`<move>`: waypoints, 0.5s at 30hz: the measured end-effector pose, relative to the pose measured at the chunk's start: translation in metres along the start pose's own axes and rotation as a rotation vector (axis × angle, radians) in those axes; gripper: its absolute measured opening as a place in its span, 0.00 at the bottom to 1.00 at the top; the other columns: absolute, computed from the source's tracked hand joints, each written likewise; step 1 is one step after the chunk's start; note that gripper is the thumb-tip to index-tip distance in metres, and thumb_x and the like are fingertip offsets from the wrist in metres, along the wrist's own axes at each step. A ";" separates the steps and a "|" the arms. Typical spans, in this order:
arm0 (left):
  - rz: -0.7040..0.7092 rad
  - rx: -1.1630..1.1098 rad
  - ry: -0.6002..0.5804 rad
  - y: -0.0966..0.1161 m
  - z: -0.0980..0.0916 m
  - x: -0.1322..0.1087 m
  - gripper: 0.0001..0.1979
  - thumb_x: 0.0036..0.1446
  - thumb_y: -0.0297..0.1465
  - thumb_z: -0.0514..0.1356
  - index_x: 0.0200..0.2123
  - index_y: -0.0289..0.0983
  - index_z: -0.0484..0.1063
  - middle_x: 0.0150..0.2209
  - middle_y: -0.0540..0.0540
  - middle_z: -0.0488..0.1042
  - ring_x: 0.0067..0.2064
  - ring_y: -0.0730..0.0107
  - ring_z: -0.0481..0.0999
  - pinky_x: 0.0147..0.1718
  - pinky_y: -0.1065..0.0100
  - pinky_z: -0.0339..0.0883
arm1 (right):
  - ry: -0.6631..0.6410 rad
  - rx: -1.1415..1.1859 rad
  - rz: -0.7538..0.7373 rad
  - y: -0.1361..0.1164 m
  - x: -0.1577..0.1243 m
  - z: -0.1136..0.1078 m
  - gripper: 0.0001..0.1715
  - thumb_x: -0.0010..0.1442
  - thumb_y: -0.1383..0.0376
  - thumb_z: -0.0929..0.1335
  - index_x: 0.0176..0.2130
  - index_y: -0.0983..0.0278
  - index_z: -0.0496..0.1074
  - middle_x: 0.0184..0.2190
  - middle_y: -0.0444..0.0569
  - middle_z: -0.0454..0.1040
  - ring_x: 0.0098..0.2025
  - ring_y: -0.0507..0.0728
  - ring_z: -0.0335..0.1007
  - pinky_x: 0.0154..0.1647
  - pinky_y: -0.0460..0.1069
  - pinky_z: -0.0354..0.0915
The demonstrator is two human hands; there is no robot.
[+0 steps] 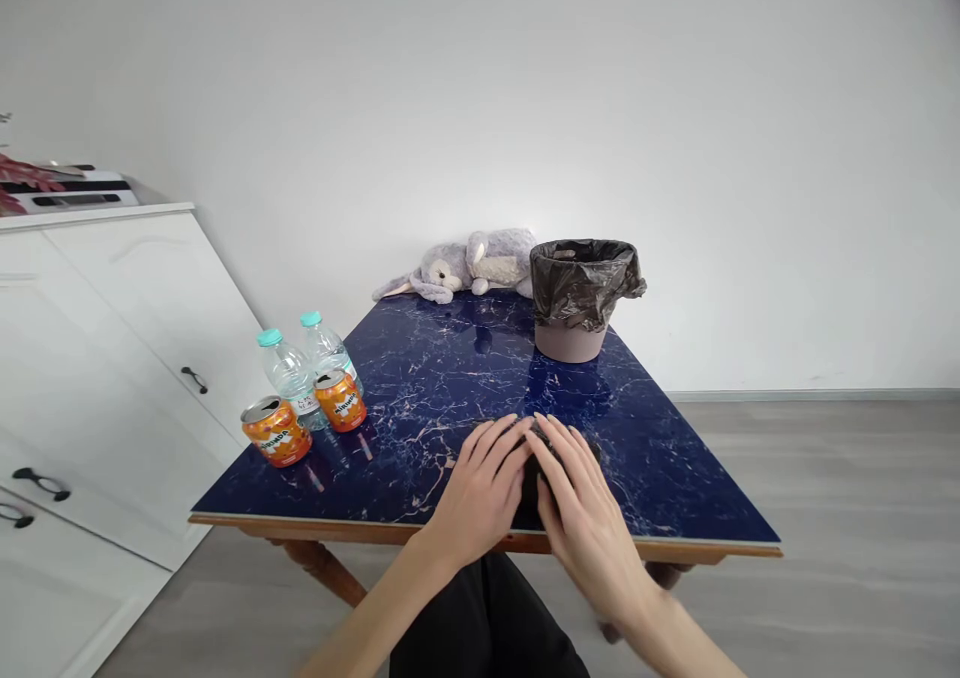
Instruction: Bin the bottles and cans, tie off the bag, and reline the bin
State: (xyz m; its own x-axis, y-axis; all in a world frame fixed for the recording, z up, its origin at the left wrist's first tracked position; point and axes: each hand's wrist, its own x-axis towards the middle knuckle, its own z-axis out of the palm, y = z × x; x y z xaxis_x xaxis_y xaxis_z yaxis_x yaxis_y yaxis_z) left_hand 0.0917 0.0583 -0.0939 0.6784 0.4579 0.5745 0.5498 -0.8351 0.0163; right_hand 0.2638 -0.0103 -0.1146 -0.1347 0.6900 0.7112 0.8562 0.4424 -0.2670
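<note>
At the near edge of the table, both hands are cupped over a black, soft-looking thing point(530, 493). Most of it is hidden, so its kind does not show. My left hand point(482, 486) lies on its left side, fingers bent over the top. My right hand point(587, 518) covers the right side, its fingertips meeting those of the left. Nearest to the left hand stand two orange Mirinda cans, an opened one point(277, 433) in front and another point(341, 401) a bit farther right.
Two clear bottles, one point(289, 370) left of the other point(324, 346), stand behind the cans. A bin point(571, 344) with a dark liner bag point(581, 293) stands at the table's far right. Beside it lies a grey plush rabbit point(499, 258). White cabinets point(135, 358) flank the blue table point(442, 378).
</note>
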 end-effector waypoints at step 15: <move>0.149 -0.161 -0.263 0.018 0.013 0.010 0.29 0.75 0.40 0.53 0.73 0.38 0.55 0.73 0.39 0.62 0.76 0.52 0.55 0.74 0.47 0.50 | -0.087 0.293 0.142 0.083 0.077 0.009 0.22 0.75 0.59 0.59 0.63 0.60 0.69 0.55 0.56 0.76 0.55 0.62 0.77 0.60 0.59 0.73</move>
State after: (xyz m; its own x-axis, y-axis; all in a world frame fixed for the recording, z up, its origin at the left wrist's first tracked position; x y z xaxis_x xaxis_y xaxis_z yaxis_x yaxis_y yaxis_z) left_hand 0.1146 0.0520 -0.0987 0.8595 0.3722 0.3504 0.3653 -0.9267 0.0885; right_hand 0.3203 0.0849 -0.0878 -0.0778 0.7973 0.5986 0.6914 0.4757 -0.5438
